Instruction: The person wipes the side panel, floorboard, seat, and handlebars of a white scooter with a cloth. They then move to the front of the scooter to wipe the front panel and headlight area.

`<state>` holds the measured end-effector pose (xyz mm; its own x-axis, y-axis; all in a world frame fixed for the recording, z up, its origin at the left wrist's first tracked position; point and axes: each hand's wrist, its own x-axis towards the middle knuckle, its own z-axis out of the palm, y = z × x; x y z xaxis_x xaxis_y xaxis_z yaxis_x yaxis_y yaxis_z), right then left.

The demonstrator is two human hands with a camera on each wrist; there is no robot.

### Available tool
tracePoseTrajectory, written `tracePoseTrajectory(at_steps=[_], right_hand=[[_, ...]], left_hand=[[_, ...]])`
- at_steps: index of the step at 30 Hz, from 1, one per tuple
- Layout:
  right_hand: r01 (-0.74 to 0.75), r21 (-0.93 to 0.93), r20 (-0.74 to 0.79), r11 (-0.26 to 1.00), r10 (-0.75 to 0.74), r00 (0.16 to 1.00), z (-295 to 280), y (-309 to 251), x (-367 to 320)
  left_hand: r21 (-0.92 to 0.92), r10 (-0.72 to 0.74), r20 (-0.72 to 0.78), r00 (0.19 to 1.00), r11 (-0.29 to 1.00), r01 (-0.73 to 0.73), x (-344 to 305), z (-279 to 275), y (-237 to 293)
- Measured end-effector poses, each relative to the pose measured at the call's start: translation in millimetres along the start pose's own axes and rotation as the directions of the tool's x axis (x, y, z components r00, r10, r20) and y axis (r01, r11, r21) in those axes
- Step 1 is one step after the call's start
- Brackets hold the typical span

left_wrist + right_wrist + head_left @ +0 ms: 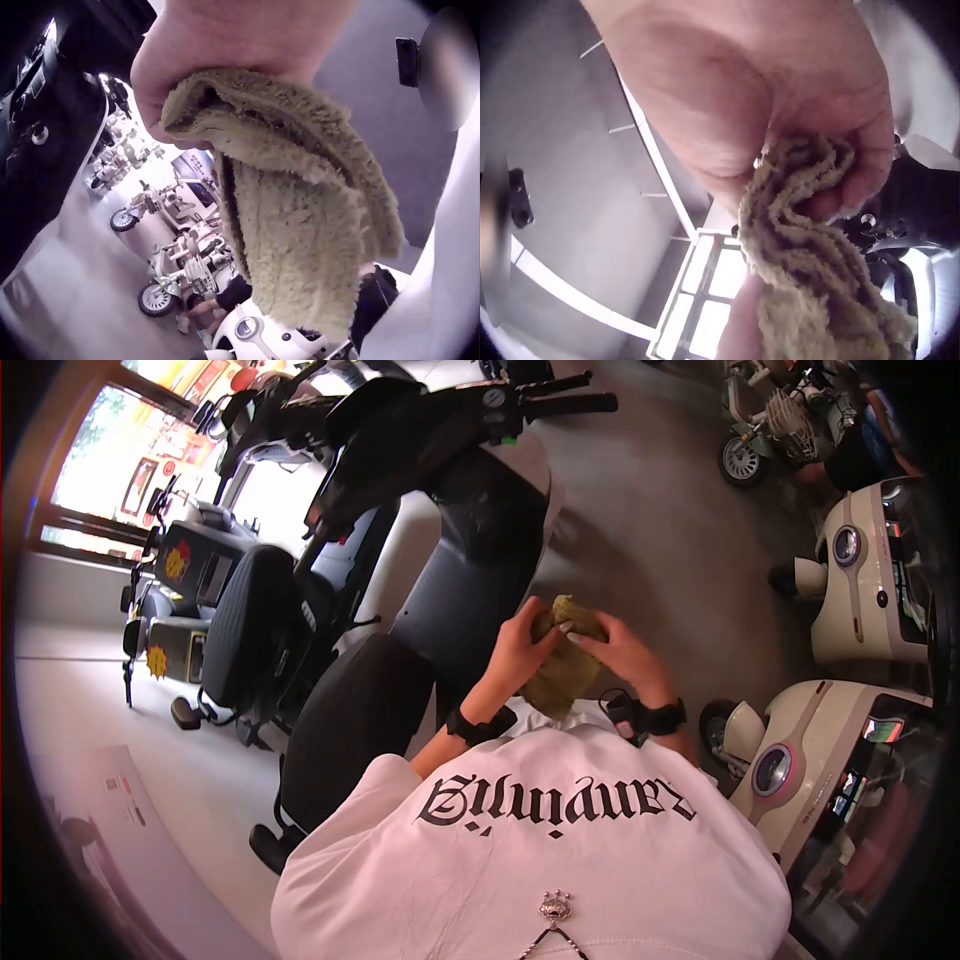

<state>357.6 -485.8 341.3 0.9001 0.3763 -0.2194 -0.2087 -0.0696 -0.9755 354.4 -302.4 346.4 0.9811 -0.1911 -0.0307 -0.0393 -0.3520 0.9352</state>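
A yellow-green fluffy cloth (562, 682) is held up near the centre of the frame in the head view, bunched at its top and hanging down towards the white shirt (400, 890) at the bottom. Its upper part is gripped from both sides, by the left hand (520, 647) and by the right hand (622, 647), which are brought close together. In the left wrist view, thick folded layers are seen to hang below the hand; in the right wrist view, the cloth is squeezed into wavy folds among curled fingers. A dark band is worn on each wrist. The upper middle of the head view is filled by a black scooter (490, 505). Two cream scooters (868, 565) are seen at the right edge, and a bright window (118, 455) is placed at upper left.
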Motion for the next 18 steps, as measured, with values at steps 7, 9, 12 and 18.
tracePoseTrajectory(at_steps=[7,9,12,18], right_hand=[[0.029,-0.435,-0.024,0.900,-0.044,0.999,-8.2,-45.2,78.7],[0.217,-0.645,0.071,0.733,-0.225,0.972,-11.8,-51.5,106.1],[0.345,-0.667,0.022,0.660,-0.445,0.895,-12.5,-94.2,150.4],[0.554,-0.808,0.194,0.197,-0.800,0.568,3.8,-147.0,251.0]], left_hand=[[0.023,-0.038,0.203,0.978,0.999,0.034,88.7,-61.5,-4.5],[0.015,-0.002,0.249,0.969,1.000,-0.001,106.1,-85.7,4.4],[-0.066,0.155,-0.144,0.977,0.984,-0.166,131.6,-106.2,29.3],[0.683,0.496,-0.660,0.564,0.708,0.177,210.1,-157.2,-8.4]])
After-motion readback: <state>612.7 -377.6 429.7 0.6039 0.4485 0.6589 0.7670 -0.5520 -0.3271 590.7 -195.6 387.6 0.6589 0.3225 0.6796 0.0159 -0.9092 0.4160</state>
